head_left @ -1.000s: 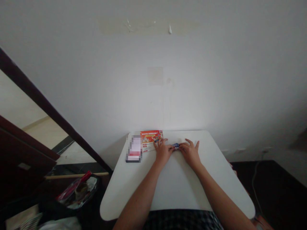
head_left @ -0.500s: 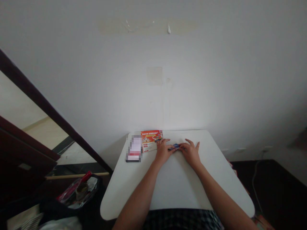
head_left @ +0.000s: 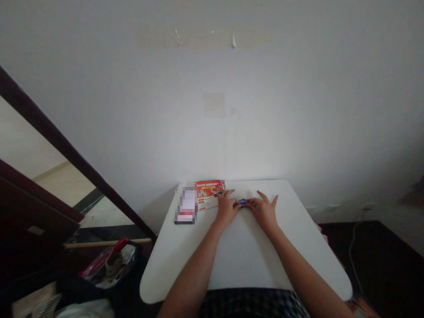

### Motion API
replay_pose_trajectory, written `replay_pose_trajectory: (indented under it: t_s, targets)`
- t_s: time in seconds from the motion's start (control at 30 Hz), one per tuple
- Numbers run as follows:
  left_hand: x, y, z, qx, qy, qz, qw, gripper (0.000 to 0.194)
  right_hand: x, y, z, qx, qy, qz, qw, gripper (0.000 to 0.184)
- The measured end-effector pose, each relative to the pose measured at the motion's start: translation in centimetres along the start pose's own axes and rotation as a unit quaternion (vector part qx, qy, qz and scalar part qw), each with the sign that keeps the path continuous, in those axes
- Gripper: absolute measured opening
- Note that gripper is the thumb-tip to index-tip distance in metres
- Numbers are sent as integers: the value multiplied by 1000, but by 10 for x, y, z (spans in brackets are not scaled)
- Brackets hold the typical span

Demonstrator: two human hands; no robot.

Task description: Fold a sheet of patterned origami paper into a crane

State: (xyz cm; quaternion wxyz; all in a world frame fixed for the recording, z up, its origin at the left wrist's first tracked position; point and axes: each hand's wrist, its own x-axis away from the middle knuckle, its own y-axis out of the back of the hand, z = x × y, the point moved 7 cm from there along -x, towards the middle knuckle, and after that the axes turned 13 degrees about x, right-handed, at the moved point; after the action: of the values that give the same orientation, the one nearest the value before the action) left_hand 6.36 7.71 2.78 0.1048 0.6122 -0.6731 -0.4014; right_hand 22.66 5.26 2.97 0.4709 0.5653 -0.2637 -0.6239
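Note:
A small dark blue object (head_left: 243, 202) lies low over the white table (head_left: 245, 265), pinched from both sides; its kind is too small to make out. My left hand (head_left: 227, 207) holds its left end between thumb and forefinger, the other fingers raised over the card's edge. On the right end, my right hand (head_left: 265, 210) pinches with thumb and forefinger while its remaining fingers stick up and apart. Just left of my left hand is a red and white printed card (head_left: 207, 198), partly covered by the fingers.
A phone (head_left: 186, 207) with a blurred-out screen lies left of the card. The table's far edge meets a white wall (head_left: 281, 110). On the floor at left stands a bag (head_left: 112, 265) of mixed items. A cable (head_left: 351, 251) hangs at right.
Both hands stay at the same spot with the blue object between them. Their fingers have shifted slightly, and a little more of the blue object shows.

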Motion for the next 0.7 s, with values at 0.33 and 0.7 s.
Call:
replay_pose_trajectory:
  t_s: [0.33, 0.7]
  targets:
    - [4, -4, -11, -56, -41, 29, 997, 8, 3, -7, -2, 17, -13, 4, 1000, 22]
    - [4, 3, -9, -49, -1, -7, 999, 12, 1, -15, -9, 21, -50, 47, 997, 26]
